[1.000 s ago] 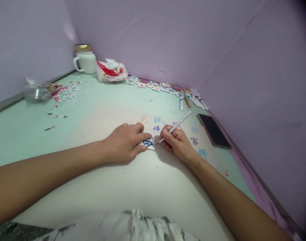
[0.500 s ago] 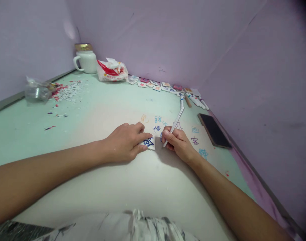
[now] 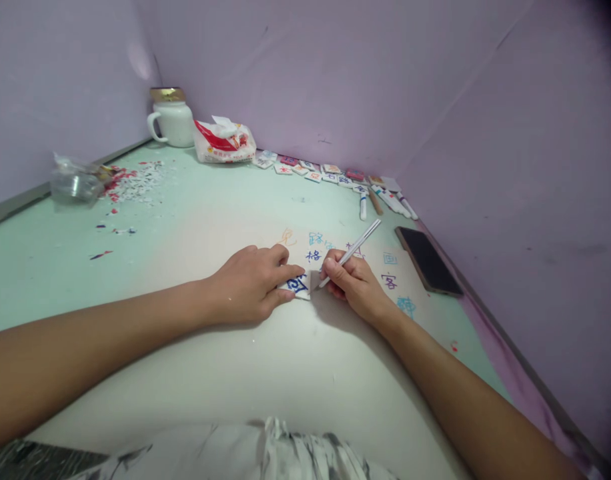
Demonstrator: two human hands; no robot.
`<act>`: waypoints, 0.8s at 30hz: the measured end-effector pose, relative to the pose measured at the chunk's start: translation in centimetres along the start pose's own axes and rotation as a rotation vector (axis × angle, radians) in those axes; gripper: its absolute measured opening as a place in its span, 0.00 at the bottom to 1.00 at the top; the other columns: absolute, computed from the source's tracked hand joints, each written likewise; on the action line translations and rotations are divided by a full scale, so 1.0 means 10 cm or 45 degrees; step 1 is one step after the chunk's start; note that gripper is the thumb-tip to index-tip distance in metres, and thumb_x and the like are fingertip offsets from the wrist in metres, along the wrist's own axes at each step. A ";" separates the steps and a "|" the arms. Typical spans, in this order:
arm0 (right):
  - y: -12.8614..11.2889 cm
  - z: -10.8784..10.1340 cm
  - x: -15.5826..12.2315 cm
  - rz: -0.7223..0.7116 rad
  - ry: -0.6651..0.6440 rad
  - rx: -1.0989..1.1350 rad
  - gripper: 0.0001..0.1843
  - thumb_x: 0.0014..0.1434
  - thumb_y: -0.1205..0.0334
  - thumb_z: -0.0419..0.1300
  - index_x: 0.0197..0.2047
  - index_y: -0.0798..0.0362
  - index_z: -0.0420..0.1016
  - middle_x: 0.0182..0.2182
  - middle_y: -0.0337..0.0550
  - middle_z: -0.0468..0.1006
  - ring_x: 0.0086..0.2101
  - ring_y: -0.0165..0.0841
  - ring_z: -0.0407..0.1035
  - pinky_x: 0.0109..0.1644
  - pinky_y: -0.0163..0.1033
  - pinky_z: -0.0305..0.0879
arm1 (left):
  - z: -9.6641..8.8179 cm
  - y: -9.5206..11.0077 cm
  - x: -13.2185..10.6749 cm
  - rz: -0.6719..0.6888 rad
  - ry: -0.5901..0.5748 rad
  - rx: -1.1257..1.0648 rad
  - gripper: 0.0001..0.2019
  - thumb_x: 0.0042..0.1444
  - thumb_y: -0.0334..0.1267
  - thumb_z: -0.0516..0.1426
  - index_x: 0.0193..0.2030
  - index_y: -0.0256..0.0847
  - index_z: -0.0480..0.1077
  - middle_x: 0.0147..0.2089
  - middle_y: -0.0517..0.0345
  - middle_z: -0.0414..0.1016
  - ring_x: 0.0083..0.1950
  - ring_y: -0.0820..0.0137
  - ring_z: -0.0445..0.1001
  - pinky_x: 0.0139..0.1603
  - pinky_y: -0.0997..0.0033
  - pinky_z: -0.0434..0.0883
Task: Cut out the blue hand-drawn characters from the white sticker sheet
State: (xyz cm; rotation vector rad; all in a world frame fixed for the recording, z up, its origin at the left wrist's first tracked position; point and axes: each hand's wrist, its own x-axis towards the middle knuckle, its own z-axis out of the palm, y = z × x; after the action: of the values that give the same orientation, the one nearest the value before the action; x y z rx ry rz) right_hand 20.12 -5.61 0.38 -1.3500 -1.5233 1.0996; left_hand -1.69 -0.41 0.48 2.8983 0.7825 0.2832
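Between the fingertips and thumb of my left hand [image 3: 258, 283], a small flat white block [image 3: 301, 285] with a dark blue character on it is pressed to the table. My right hand [image 3: 353, 280] grips a slim silver craft knife [image 3: 360, 239] like a pen. The thin tip of the knife points down and left, close to the block's right edge; whether it touches cannot be made out. Handwritten characters in several colours mark the tabletop around both hands, and my right hand covers some of them.
A dark phone [image 3: 428, 260] lies at the right. Lettered blocks [image 3: 313, 177], markers [image 3: 390, 200] and a brown stick [image 3: 375, 201] line the back edge. Back left are a tissue pack [image 3: 225, 141], a lidded white mug [image 3: 174, 123], white and red shavings [image 3: 135, 183] and a clear plastic bag [image 3: 75, 183].
The craft knife has tilted lower, its top end swinging right and its tip moving left towards the block. My left hand and the block have stayed in place.
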 end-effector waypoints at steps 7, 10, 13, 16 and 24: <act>0.00 0.01 -0.01 -0.005 0.001 0.041 0.33 0.54 0.27 0.58 0.24 0.51 0.66 0.16 0.31 0.60 0.18 0.25 0.54 0.22 0.34 0.46 | 0.00 0.01 0.00 -0.009 -0.005 0.023 0.19 0.65 0.45 0.51 0.60 0.48 0.71 0.49 0.50 0.72 0.38 0.63 0.73 0.42 0.59 0.69; 0.00 0.01 -0.01 -0.023 0.047 0.058 0.33 0.54 0.27 0.58 0.26 0.52 0.68 0.17 0.32 0.62 0.18 0.25 0.55 0.21 0.35 0.48 | 0.00 0.01 0.00 -0.014 -0.006 0.010 0.19 0.65 0.45 0.51 0.60 0.48 0.71 0.49 0.51 0.72 0.38 0.63 0.73 0.42 0.59 0.69; -0.01 0.01 -0.01 -0.021 0.049 0.033 0.33 0.55 0.27 0.57 0.26 0.52 0.69 0.18 0.33 0.64 0.18 0.26 0.56 0.22 0.35 0.50 | 0.00 0.01 0.00 -0.011 -0.009 -0.005 0.19 0.65 0.45 0.51 0.60 0.48 0.71 0.49 0.51 0.71 0.38 0.62 0.73 0.43 0.58 0.69; -0.01 0.01 -0.01 -0.019 0.021 -0.027 0.33 0.55 0.27 0.56 0.26 0.52 0.68 0.17 0.33 0.64 0.19 0.26 0.57 0.23 0.35 0.50 | -0.01 0.01 0.00 -0.016 -0.014 -0.008 0.19 0.65 0.45 0.51 0.59 0.48 0.71 0.48 0.51 0.71 0.38 0.63 0.72 0.42 0.58 0.69; 0.01 0.01 0.00 -0.026 -0.019 -0.019 0.32 0.55 0.27 0.56 0.26 0.51 0.66 0.16 0.32 0.61 0.19 0.26 0.54 0.23 0.34 0.47 | -0.01 0.02 0.01 -0.019 -0.022 0.014 0.19 0.66 0.45 0.51 0.60 0.49 0.71 0.49 0.51 0.71 0.38 0.63 0.72 0.42 0.59 0.69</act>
State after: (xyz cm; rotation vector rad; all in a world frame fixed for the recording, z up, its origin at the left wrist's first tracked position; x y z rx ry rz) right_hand 20.09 -5.61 0.29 -1.3361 -1.5552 1.0901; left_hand -1.58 -0.53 0.66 2.8996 0.8048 0.2533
